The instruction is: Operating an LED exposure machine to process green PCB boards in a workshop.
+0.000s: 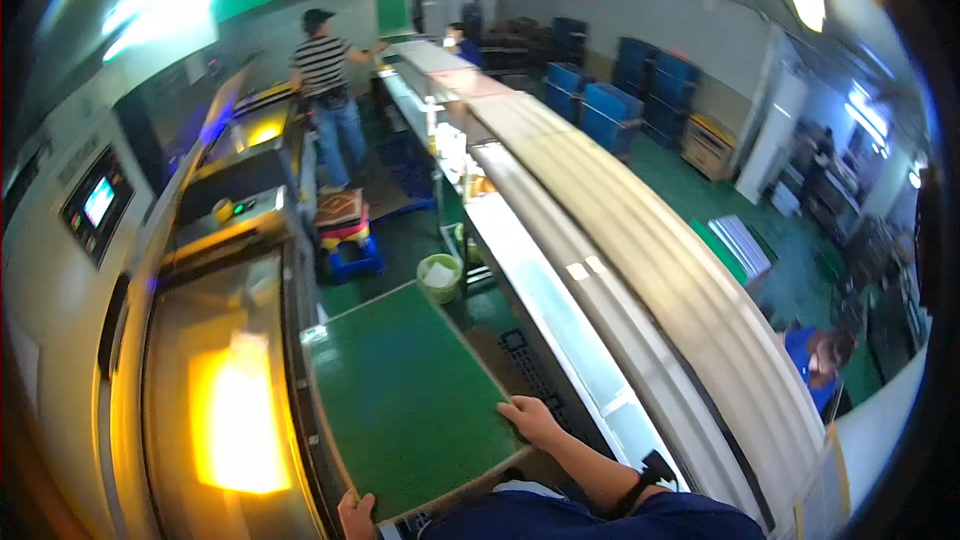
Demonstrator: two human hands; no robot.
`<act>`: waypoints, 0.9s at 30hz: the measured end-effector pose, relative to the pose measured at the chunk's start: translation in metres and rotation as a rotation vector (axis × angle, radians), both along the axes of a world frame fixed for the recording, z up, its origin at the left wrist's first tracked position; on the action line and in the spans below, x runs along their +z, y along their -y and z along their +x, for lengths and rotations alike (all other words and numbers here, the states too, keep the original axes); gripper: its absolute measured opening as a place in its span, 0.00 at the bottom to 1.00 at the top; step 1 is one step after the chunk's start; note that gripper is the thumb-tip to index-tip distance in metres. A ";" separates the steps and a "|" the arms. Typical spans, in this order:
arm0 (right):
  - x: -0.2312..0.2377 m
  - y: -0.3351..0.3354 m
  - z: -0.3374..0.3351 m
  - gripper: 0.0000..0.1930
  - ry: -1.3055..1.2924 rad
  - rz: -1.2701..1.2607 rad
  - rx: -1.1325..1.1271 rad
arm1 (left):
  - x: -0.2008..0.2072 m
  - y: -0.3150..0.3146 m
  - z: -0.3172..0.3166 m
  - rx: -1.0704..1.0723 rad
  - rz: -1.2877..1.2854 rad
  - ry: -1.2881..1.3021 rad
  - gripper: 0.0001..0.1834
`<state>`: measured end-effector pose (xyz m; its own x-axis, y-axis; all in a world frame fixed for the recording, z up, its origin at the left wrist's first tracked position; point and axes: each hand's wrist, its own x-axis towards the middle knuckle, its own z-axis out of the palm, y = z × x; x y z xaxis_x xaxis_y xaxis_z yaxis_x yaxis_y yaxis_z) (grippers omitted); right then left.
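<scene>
A large flat green board [405, 395] with a pale rim lies level in front of my body. My right hand [530, 420] is closed on its right edge, the thumb resting on top. At the near left corner my left hand [357, 515] grips the board, with only the thumb and part of the hand showing. Both hands' fingers beneath the board are hidden. Close to the board's left side is a machine bed [170, 340] with a bright yellow glow inside.
A control panel [98, 200] is on the machine at left. A long covered bench [620, 240] with a lit white strip runs along the right. Ahead are a green bin [438, 278], a stacked stool [345, 230] and a standing person [325, 90]. Another person [815, 360] is at right.
</scene>
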<state>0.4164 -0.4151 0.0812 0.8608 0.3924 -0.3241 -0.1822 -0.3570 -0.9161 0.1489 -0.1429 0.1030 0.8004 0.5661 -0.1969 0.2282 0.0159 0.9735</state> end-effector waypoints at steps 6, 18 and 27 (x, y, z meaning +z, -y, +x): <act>-0.114 0.140 -0.063 0.17 -0.207 0.207 -0.684 | -0.092 0.061 0.083 -0.123 -0.580 -0.057 0.22; -0.144 0.170 -0.002 0.19 -0.314 0.653 -0.909 | -0.148 0.093 0.045 -0.623 -0.136 -0.424 0.33; -0.259 0.180 0.019 0.15 -0.648 0.653 -0.216 | -0.198 0.078 -0.013 -0.703 -0.145 -0.235 0.31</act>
<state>0.4356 -0.5950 -0.1779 0.6653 0.5183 -0.5373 -0.7282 0.2920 -0.6200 0.1360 -0.2211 -0.0946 0.8912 -0.1071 -0.4408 0.4334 -0.0861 0.8971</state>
